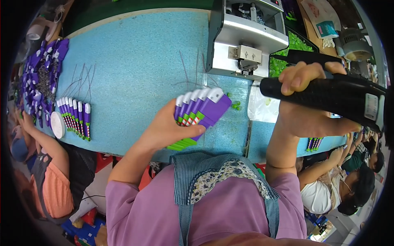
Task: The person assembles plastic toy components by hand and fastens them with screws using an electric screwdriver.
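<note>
Several purple, white and green flat plastic pieces [215, 107] are fanned out in my left hand [166, 129], thumb across their lower part. Thin dark wires rise from around their white ends. My right hand [301, 117] grips a black electric screwdriver [330, 96] from below, fingers over its top. The tool lies nearly level, its thin bit pointing left toward the fanned pieces but apart from them. A few small green caps [236, 105] lie on the blue table just right of the pieces.
A silver and black machine [246, 39] stands at the back, beside a tray of green parts [295, 43]. At left are a row of similar pieces [76, 117], a white disc [58, 125] and a purple heap [61, 51]. A white plastic sheet [260, 108] lies under the tool. Other people sit on both sides.
</note>
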`<state>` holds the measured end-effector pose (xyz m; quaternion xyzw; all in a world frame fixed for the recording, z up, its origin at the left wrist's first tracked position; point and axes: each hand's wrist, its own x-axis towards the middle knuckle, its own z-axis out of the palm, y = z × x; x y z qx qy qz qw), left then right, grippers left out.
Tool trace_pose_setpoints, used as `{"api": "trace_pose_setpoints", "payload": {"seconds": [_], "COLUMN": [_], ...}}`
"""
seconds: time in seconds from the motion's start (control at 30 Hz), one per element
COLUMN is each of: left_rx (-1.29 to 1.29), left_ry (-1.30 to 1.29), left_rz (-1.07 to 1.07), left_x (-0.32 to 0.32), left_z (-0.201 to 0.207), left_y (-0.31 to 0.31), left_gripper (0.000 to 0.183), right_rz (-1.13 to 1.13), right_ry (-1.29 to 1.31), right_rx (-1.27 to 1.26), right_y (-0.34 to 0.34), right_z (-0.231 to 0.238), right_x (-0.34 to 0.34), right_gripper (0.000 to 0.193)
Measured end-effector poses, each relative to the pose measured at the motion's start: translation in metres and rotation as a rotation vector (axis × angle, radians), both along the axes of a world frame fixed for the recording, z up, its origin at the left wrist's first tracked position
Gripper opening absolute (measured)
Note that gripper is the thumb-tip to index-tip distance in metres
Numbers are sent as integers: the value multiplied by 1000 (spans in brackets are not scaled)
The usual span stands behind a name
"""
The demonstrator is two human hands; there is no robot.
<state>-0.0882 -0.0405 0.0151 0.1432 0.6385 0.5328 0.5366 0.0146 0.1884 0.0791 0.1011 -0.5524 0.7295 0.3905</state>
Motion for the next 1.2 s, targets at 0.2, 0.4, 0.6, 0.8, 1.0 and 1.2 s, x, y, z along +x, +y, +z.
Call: {"api": "trace_pose_setpoints", "payload": {"seconds": [0.2,0.4,0.6,0.8,1.0,1.2], "left_rx": [46,63,91,147,147,99], "left_ry": [-176,-270,-392,-446,-393,-336], "left_rz": [12,8,-30,-6,-23,-25], "left_x": [13,15,13,19,17,15], "left_z": [5,6,12,6,4,7], "left_y": [18,24,28,27,28,33], "left_gripper": [62,60,57,54,53,56], "right_rz": [47,48,-82,-10,26,40], "right_ry": [33,-47,-161,-131,-120,-115], "right_rx": [8,-42,33,3,42,128], "right_y": [8,-12,-36,-39,-32,-7], "right_z": [-9,0,9,-4,-8,7], "right_x": [-39,-22,0,0,0,-12], "right_gripper": [98,95,92,93,93,93]}}
